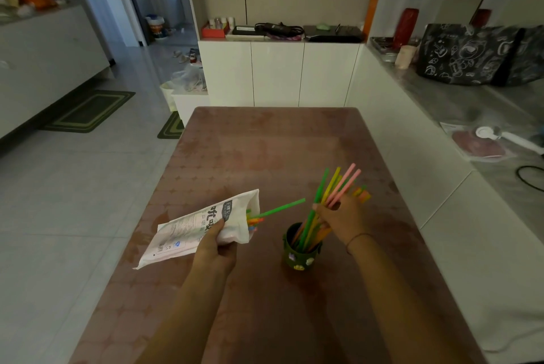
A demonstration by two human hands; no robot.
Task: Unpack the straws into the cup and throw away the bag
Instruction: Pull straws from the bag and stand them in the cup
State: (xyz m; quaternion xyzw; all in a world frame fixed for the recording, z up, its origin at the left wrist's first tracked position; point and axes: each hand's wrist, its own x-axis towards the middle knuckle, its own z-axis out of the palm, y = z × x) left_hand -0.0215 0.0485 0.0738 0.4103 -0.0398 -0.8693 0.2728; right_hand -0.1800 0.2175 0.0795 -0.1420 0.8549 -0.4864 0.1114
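The left hand [216, 249] grips the bag [188, 234] near its open end, thumb on top and fingers curled underneath, and holds it above the left part of the worktop [265, 151]. The bag is white with printed text. It lies tilted, mouth towards the right. A few coloured straw ends show in the mouth, and one green straw [282, 207] sticks far out, pointing at the right hand [343, 221].

The right hand closes its fingers round a bundle of straws [332, 184] in green, yellow, pink and orange. Their lower ends sit inside the cup [300, 257] and their upper ends fan out up and to the right past the fingers. A thin band circles that wrist.

The cup is dark green with small stickers on its wall. It stands upright on the worktop, just below the right hand and near the bag's mouth.

A black tote [468, 54] with white drawings stands well off to the right, and a green mat [88, 112] lies on the floor to the left.
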